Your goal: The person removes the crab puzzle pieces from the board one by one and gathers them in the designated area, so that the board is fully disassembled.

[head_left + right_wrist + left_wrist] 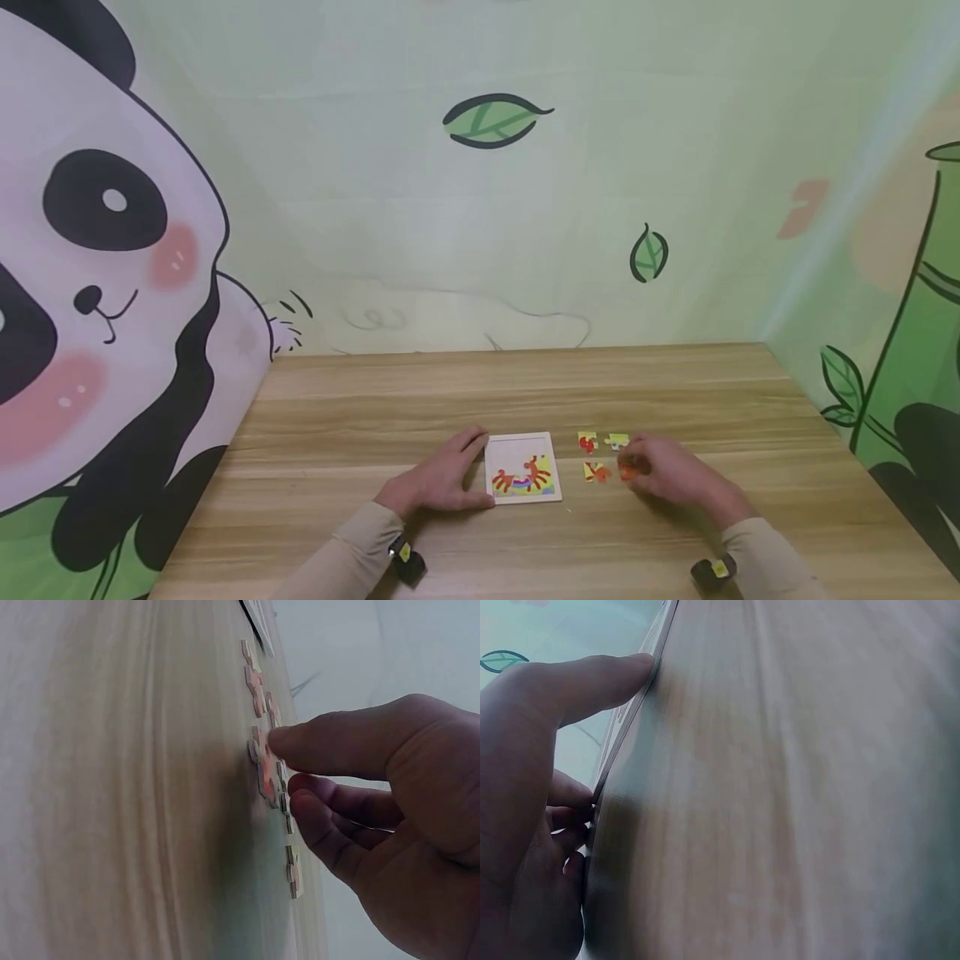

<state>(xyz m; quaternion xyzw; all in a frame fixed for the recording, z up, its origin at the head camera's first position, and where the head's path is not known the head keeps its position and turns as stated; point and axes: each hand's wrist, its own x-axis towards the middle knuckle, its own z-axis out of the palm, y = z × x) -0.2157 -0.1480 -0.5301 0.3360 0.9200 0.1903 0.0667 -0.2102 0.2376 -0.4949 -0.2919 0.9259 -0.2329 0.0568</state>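
Left hand (442, 477) grips the puzzle frame (517, 446) along its left side, flat on the table (360, 400)! And the right hand (670, 472), thumb and fingers apart, is right at the loose pieces (598, 473).

Smooth wood-grain table (375, 392), matt pale wooden puzzle tray (516, 452), matt cloth sleeves (341, 554)
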